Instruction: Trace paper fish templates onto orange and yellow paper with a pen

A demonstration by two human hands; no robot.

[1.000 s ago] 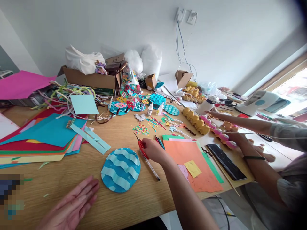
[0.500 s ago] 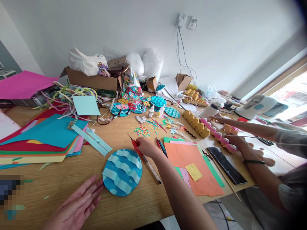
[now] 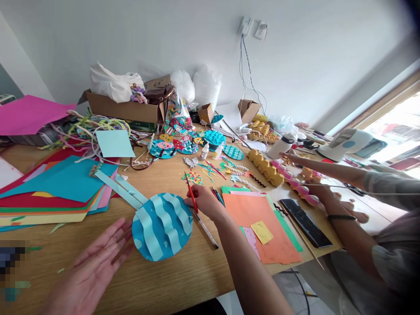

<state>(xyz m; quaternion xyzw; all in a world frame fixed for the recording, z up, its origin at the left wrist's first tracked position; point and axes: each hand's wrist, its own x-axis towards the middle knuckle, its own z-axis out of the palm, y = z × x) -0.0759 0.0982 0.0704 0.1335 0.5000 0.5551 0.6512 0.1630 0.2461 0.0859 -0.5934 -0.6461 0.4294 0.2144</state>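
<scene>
A blue paper disc [image 3: 151, 209] with wavy light-blue strips across it lies before me, its far edge apparently raised a little. My left hand [image 3: 101, 258] is open at the disc's left edge, fingers stretched out and palm turned inward. Whether those fingertips press on the rim I cannot tell. My right hand [image 3: 205, 202] is closed around red-handled scissors [image 3: 192, 197], their dark tip pointing away from me. Its fingers also meet the disc's upper right edge. Just below that hand a clear-barrelled pen [image 3: 206, 229] rests on the wooden table [image 3: 183, 284].
Coloured paper sheets [image 3: 59, 179] are stacked at left. Orange paper [image 3: 259, 218] and a dark phone-like slab [image 3: 306, 223] lie at right. Glue bottles [image 3: 204, 152] and decorated discs [image 3: 163, 149] stand farther back. Another person's arms [image 3: 341, 218] reach in beside a painted egg-carton strip [image 3: 295, 181].
The disc has turned clockwise, so its strips run more steeply, and it has shifted slightly up and left. The scissors in my right hand have swung more upright.
</scene>
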